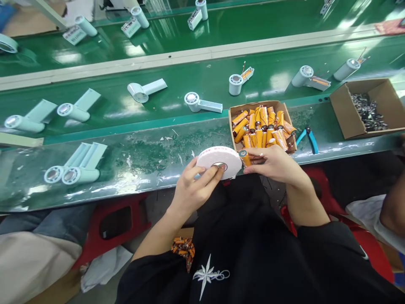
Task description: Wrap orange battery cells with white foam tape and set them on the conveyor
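Note:
My left hand (201, 183) grips a roll of white tape (207, 162) by its core, fingers at the centre hole and thumb along the near side. Between the thumb and fingers of my right hand (274, 164) is an orange battery cell (244, 158), its end up against the right edge of the roll. Just beyond my right hand stands a cardboard box (232, 122) heaped with orange wired battery cells (257, 122). Blue-handled cutters (311, 141) lie to the right of that box.
Pale blue fan housings with handles (198, 102) lie along the green conveyor (164, 114). Two more housings (80, 175) rest on the bench at left. A cardboard box (340, 112) of small metal parts stands at right. People sit on both sides; a red stool (139, 215) is below.

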Demonstrator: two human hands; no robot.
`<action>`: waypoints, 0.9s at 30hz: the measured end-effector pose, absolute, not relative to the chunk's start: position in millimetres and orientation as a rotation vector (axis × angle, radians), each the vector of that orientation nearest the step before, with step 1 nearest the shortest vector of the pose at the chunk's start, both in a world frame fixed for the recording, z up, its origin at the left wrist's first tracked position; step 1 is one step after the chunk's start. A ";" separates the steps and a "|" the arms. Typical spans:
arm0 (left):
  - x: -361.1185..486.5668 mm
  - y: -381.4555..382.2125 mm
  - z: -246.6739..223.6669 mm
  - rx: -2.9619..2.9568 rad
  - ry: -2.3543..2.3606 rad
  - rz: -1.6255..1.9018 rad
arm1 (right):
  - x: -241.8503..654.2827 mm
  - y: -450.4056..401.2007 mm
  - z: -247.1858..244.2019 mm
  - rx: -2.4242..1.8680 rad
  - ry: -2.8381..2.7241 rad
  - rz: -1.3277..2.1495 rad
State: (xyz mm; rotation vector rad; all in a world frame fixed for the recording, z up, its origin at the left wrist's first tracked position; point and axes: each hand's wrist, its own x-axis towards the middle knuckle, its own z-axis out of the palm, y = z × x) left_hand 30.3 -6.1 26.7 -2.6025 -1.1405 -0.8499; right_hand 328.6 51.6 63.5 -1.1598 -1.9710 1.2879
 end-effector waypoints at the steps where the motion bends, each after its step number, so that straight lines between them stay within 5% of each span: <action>1: 33.7 -6.6 27.7 -2.587 -1.156 -0.831 | 322.7 49.7 58.6 -1.151 -1.871 1.312; 8: 66.4 -22.5 8.7 -2.263 -1.359 -1.050 | 261.4 17.3 12.7 -1.030 -0.767 1.202; 16: 61.2 -20.6 7.7 -2.363 -1.314 -0.921 | 317.8 43.1 36.7 -1.078 -1.255 1.376; 23: 97.1 -25.3 2.7 -2.117 -1.471 -0.984 | 248.1 15.9 5.7 -1.048 -0.688 1.040; 27: 100.0 -38.3 -7.1 -2.209 -1.552 -0.969 | 268.8 25.2 2.8 -1.092 -0.830 1.002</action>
